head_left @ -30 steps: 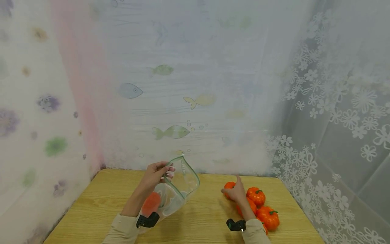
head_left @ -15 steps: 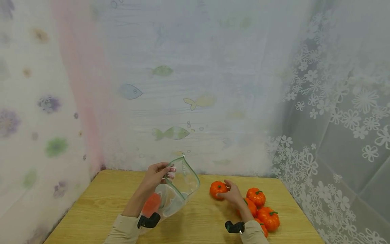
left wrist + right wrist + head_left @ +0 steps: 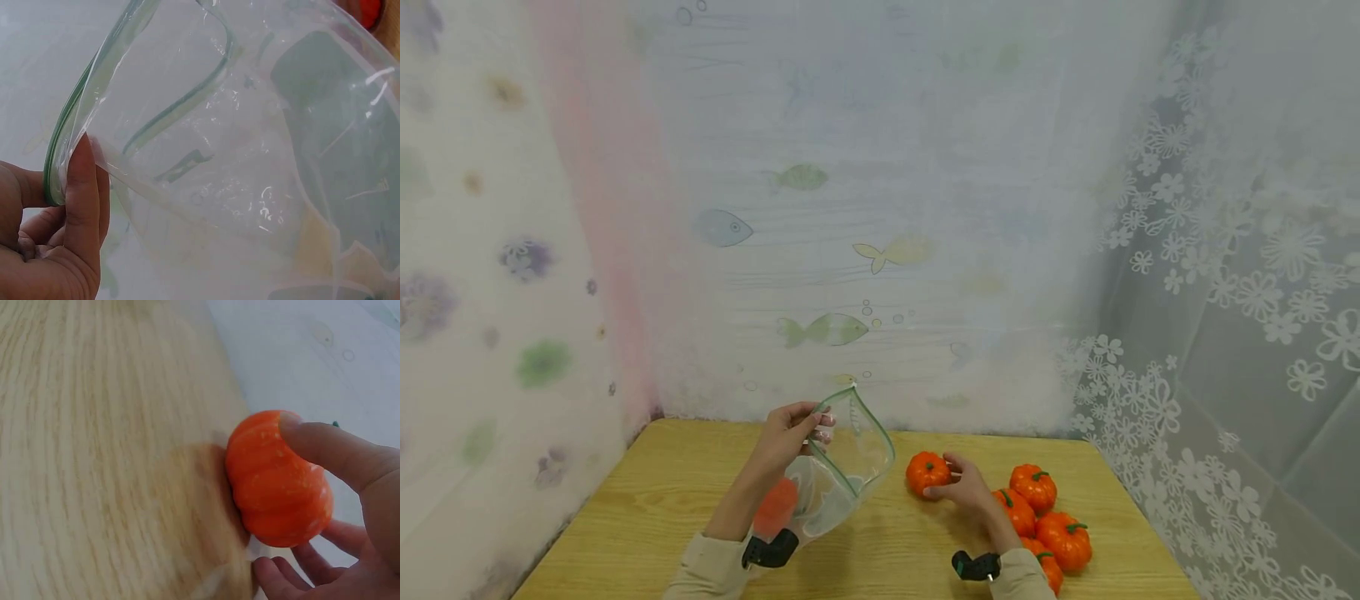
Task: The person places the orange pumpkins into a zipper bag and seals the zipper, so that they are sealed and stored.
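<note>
Your right hand [image 3: 966, 488] has drawn the orange pumpkin [image 3: 927, 476] away from the other pumpkins [image 3: 1066, 542] at lower right, its grip clamped on it. It now sits low, just right of centre, nearer the clear bag [image 3: 867, 454] your left hand [image 3: 784, 437] pinches by its gaping rim, so the gap seems short.

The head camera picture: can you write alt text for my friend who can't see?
A left hand holds a clear, green-edged plastic bag, its mouth open, an orange shape showing through it. The right hand grips a shiny orange ribbed pumpkin, and four more pumpkins sit on the light wooden table.
</note>
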`<state>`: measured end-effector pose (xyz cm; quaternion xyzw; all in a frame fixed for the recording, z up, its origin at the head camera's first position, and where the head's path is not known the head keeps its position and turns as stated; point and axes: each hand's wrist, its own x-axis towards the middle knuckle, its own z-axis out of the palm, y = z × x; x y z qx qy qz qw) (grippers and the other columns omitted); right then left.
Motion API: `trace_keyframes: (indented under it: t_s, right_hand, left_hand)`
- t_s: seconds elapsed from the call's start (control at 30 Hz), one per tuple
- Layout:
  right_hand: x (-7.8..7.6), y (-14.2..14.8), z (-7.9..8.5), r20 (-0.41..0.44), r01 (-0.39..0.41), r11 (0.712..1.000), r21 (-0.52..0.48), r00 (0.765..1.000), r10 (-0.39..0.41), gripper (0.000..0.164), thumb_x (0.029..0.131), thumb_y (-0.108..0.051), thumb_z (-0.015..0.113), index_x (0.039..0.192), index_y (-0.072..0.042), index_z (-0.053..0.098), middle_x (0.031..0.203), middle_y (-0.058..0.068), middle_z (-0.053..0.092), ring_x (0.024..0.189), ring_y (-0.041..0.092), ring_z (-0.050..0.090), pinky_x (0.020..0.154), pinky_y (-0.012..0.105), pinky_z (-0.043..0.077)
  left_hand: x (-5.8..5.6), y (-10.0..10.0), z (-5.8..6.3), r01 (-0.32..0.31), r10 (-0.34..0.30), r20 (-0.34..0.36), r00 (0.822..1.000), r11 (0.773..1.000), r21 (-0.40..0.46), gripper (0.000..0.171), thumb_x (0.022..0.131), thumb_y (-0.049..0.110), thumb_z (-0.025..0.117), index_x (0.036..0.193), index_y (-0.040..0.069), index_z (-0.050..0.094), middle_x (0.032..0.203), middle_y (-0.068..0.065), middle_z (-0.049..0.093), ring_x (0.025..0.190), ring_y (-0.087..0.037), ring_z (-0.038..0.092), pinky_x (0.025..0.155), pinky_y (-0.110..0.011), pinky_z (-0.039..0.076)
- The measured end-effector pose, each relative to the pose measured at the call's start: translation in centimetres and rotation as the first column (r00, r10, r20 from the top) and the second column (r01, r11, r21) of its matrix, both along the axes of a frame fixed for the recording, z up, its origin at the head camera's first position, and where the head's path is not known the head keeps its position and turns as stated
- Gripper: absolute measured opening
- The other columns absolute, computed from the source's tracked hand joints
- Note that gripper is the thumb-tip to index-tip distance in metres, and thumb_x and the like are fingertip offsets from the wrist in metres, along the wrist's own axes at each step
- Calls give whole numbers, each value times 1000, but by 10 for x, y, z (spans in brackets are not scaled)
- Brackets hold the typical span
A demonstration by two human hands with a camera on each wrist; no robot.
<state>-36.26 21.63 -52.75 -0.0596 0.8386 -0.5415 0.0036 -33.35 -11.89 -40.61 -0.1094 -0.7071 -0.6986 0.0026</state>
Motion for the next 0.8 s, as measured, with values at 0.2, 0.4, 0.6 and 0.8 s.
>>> trace_keyframes:
  t_s: [0.2, 0.4, 0.6, 0.8]
  right_hand:
    - [-1, -4, -9, -19, 23, 1000, 14, 1000, -23, 81, 80, -8, 87, 145, 13, 43, 139, 33, 52, 125, 47, 54, 104, 57, 48]
    - [1, -5, -13, -66, 75, 997, 3, 995, -74, 74, 74, -9, 92, 137, 6, 55, 129, 26, 62, 117, 40, 60, 100, 54, 52]
    - [1, -6, -15, -77, 55, 998, -38, 995, -58, 73, 73, -8, 92, 135, 4, 57, 132, 26, 61, 122, 42, 59, 103, 56, 50]
    - [2, -8, -14, -104, 28, 993, -114, 994, -40, 74, 76, -5, 89, 139, 6, 52, 134, 29, 57, 121, 44, 59, 101, 56, 51]
  left_hand:
    - [6, 2, 1, -7, 7, -13, 1000, 1000, 1, 27, 107, 4, 49, 128, -9, 59, 104, -13, 72, 75, -9, 68, 59, -19, 54]
    - [11, 4, 1, -12, 13, -17, 1000, 1000, 14, 27, 107, 5, 50, 129, -8, 60, 108, -18, 70, 74, -11, 69, 60, -21, 57]
    - [14, 2, 2, -12, 12, -9, 1000, 1000, 27, 27, 107, 6, 50, 129, -7, 60, 107, -17, 70, 74, -12, 69, 61, -23, 58]
    - [17, 0, 1, 8, -8, -6, 1000, 999, 42, 27, 107, 6, 50, 129, -8, 59, 101, -7, 71, 74, -12, 69, 63, -24, 59]
